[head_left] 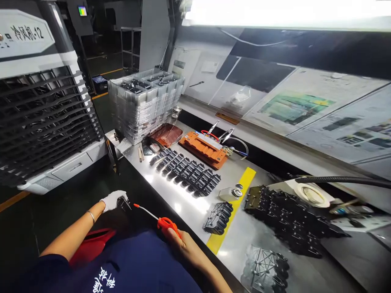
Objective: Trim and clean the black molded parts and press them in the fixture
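My left hand (112,200), in a white glove, is closed on a small black plastic part (124,202), held out to the left of the steel bench (183,199), over the floor. My bare right hand (180,240) grips a red air blow gun (165,223); its thin nozzle (145,210) points at the black part, tip close to it.
Rows of black parts (186,171) lie on the bench, with a heap of them (290,219) at right. An orange fixture (205,148), a stack of clear trays (143,103), a yellow tape strip (233,207) and a large air cooler (45,114) are nearby.
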The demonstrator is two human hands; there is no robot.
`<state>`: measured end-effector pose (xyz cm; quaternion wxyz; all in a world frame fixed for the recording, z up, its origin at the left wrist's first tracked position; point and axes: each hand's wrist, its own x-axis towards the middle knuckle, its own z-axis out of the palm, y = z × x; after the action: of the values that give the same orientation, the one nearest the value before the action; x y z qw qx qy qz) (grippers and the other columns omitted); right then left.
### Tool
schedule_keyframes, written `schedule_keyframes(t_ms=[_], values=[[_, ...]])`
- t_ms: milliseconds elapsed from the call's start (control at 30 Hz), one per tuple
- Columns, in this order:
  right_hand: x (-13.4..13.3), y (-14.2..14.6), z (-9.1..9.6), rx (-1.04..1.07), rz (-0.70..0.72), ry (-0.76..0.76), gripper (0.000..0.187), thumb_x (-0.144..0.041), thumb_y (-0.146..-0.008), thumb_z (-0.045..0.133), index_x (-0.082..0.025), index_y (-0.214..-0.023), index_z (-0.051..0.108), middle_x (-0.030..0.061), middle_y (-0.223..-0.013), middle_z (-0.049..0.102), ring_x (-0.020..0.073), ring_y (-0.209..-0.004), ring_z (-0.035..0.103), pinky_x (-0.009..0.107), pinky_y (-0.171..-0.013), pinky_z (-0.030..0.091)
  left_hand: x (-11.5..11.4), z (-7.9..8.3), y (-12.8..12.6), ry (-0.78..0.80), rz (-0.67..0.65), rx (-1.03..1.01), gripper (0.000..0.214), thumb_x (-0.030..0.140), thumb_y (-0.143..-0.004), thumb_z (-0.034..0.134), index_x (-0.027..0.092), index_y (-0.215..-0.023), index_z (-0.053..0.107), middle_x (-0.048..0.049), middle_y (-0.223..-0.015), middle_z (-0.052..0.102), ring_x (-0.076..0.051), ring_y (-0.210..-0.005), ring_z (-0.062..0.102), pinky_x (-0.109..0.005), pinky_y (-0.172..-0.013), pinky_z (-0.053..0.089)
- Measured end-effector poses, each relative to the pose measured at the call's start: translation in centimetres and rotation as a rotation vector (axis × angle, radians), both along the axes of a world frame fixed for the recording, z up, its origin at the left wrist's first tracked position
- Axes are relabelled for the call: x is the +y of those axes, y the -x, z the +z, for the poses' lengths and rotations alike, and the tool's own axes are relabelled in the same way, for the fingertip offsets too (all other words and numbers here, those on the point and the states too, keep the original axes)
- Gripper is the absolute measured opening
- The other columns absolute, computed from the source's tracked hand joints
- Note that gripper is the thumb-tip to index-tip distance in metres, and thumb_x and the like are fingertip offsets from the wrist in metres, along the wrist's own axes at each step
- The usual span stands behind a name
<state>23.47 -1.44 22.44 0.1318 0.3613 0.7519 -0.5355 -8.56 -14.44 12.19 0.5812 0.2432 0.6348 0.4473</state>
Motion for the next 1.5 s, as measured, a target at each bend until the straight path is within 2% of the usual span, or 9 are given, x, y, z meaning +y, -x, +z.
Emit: schedule_keyframes(t_ms=[133, 267, 367, 600, 767, 900, 1167, 1367, 1500], values=[[-0.8, 0.8, 0.8, -0.119, 0.009, -0.067, 0.06, -0.067, -0.087, 0.027, -0.018, -0.085, 0.062, 0.0021, -0.069, 0.057, 0.0167, -0.065, 0.052, 0.027, -0.063, 0.036, -0.1, 0.5, 1.3, -0.024, 0.095, -0.073, 0.046, 0.028, -0.052, 0.085, 0.014, -0.092, 0.067, -0.0072, -0.089, 0.071, -0.022, -0.087, 0.065, -0.035, -0.085, 0.05], [-2.2, 1.6, 1.3, -0.117, 0.065, -0.062, 0.057, -0.065, -0.088, 0.031, -0.019, -0.097, 0.064, 0.0046, -0.078, 0.065, 0.0204, -0.073, 0.059, 0.027, -0.066, 0.039, 1.7, 1.6, 1.8, 0.04, 0.328, -0.213, 0.057, 0.05, -0.068, 0.073, 0.016, -0.112, 0.06, -0.0071, -0.088, 0.07, -0.02, -0.076, 0.066, -0.034, -0.074, 0.054], [-2.9, 2.0, 1.4, -0.158, 0.072, -0.1, 0.055, -0.062, -0.089, 0.032, -0.018, -0.094, 0.064, 0.0063, -0.076, 0.066, 0.0209, -0.071, 0.06, 0.027, -0.064, 0.038, 3.5, 2.2, 1.3, 0.103, 0.257, -0.078, 0.058, 0.054, -0.069, 0.071, 0.015, -0.111, 0.06, -0.0075, -0.091, 0.07, -0.02, -0.077, 0.066, -0.033, -0.072, 0.053], [-3.6, 1.7, 1.3, -0.255, 0.087, -0.168, 0.055, -0.064, -0.09, 0.031, -0.018, -0.091, 0.062, 0.0076, -0.078, 0.067, 0.0212, -0.072, 0.062, 0.026, -0.062, 0.035, 6.6, 3.0, -1.8, 0.167, 0.036, 0.586, 0.047, 0.049, -0.073, 0.067, 0.015, -0.106, 0.063, -0.0099, -0.1, 0.069, -0.023, -0.091, 0.063, -0.033, -0.082, 0.048], [-3.6, 1.1, 0.9, -0.32, 0.106, -0.243, 0.056, -0.065, -0.091, 0.03, -0.018, -0.088, 0.06, 0.0082, -0.078, 0.068, 0.0228, -0.073, 0.063, 0.027, -0.06, 0.033, 7.7, 3.3, -3.5, 0.212, -0.02, 0.657, 0.05, 0.049, -0.074, 0.066, 0.017, -0.112, 0.061, -0.0112, -0.107, 0.068, -0.027, -0.097, 0.063, -0.038, -0.086, 0.047], [-2.3, -0.1, 0.9, -0.381, -0.019, -0.279, 0.054, -0.059, -0.094, 0.027, -0.018, -0.1, 0.06, 0.0091, -0.081, 0.069, 0.0235, -0.078, 0.065, 0.027, -0.062, 0.035, 7.6, 3.4, -3.9, 0.106, -0.145, 0.588, 0.047, 0.045, -0.077, 0.064, 0.016, -0.113, 0.061, -0.0097, -0.109, 0.068, -0.025, -0.101, 0.062, -0.034, -0.091, 0.047], [-0.7, -3.9, 0.2, -0.385, -0.183, -0.24, 0.06, -0.065, -0.092, 0.024, -0.018, -0.095, 0.062, 0.0097, -0.081, 0.068, 0.0241, -0.078, 0.064, 0.028, -0.063, 0.036, 8.4, 3.3, -6.1, 0.121, -0.296, 0.467, 0.059, 0.042, -0.066, 0.075, 0.016, -0.116, 0.061, -0.0118, -0.12, 0.064, -0.029, -0.116, 0.056, -0.038, -0.102, 0.041], [-0.9, -10.6, 0.6, -0.168, -0.214, 0.003, 0.056, -0.065, -0.088, 0.034, -0.019, -0.083, 0.065, 0.0036, -0.076, 0.065, 0.0185, -0.071, 0.059, 0.026, -0.064, 0.039, 11.8, 2.7, -9.2, 0.231, -0.13, -0.079, 0.06, 0.048, -0.072, 0.068, 0.015, -0.121, 0.055, -0.0127, -0.11, 0.068, -0.026, -0.094, 0.066, -0.038, -0.083, 0.053], [-1.1, -16.6, 0.3, -0.022, -0.341, 0.065, 0.049, -0.063, -0.086, 0.042, -0.02, -0.085, 0.065, 0.0022, -0.079, 0.065, 0.0178, -0.073, 0.057, 0.027, -0.067, 0.043, 16.8, 2.5, -15.6, 0.146, -0.334, 0.157, 0.051, 0.034, -0.072, 0.07, 0.017, -0.118, 0.057, -0.0112, -0.115, 0.067, -0.026, -0.105, 0.063, -0.033, -0.091, 0.048]])
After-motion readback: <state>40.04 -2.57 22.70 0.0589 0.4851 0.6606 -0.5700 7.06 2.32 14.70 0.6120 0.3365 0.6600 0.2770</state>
